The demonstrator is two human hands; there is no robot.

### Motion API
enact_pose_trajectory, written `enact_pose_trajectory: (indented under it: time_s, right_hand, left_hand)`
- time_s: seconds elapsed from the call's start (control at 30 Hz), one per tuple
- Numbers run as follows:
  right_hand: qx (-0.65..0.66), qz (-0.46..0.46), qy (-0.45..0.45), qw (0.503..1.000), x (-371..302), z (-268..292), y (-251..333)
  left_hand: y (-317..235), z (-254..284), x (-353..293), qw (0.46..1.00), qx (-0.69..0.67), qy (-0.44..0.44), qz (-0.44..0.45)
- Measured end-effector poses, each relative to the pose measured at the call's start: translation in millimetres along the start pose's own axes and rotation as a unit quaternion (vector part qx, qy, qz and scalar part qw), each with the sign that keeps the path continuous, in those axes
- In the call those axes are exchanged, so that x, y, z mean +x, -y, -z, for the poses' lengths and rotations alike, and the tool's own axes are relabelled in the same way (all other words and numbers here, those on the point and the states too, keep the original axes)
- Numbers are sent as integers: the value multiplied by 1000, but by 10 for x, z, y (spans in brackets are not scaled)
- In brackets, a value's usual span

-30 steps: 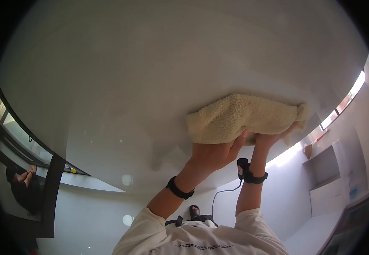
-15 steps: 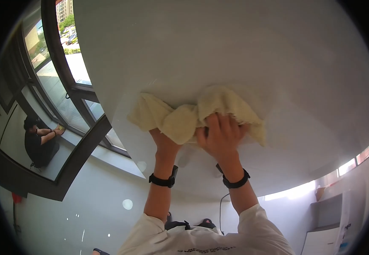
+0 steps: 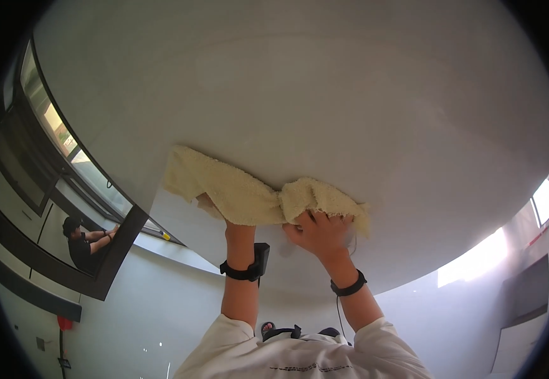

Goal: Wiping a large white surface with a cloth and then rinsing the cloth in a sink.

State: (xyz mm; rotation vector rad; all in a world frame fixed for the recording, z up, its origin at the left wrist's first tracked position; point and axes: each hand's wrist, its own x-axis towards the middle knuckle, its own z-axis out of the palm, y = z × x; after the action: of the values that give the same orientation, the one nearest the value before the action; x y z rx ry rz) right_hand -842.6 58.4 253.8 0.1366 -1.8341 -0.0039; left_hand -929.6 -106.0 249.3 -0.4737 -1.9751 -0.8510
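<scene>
A cream-coloured terry cloth lies across a broad white surface, bunched into two parts that meet in the middle. My left hand is mostly covered by the wider left part; a bit of it shows below the cloth's edge, and its fingers are hidden. My right hand grips the crumpled right part, its fingers bent over the lower edge. Both wrists carry black bands, the left with a dark box on it.
On the left, a dark-framed window runs beside the surface. A dark-framed panel there shows a person in black sitting with arms stretched out. Below lies a pale floor. A grey-white cabinet stands at the lower right.
The cloth's left part has spread out flatter and covers more of my left hand. My right hand and its part of the cloth sit slightly lower and further left. The view has shifted.
</scene>
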Motion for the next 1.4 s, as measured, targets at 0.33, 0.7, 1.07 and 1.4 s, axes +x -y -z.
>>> enact_pose_trajectory:
  time_s: [0.33, 0.7, 1.07, 1.4]
  right_hand:
    - [-100, -119, -14, 988, -768, 1040, -2094]
    - [17, -363, 50, 930, -1007, 1574, -2585]
    - [23, -282, 210, 936, 89, 868, -188]
    - [18, -87, 321, 943, 320, -59, 1635]
  left_hand:
    - [-2613, -928, -376, 930, -337, 145, -17]
    - [-3147, -1071, -669, 941, -204, 177, -202]
    - [-895, 76, -453, 977, -151, 141, -52]
    - [932, 1172, -198, 992, 12, 36, 120]
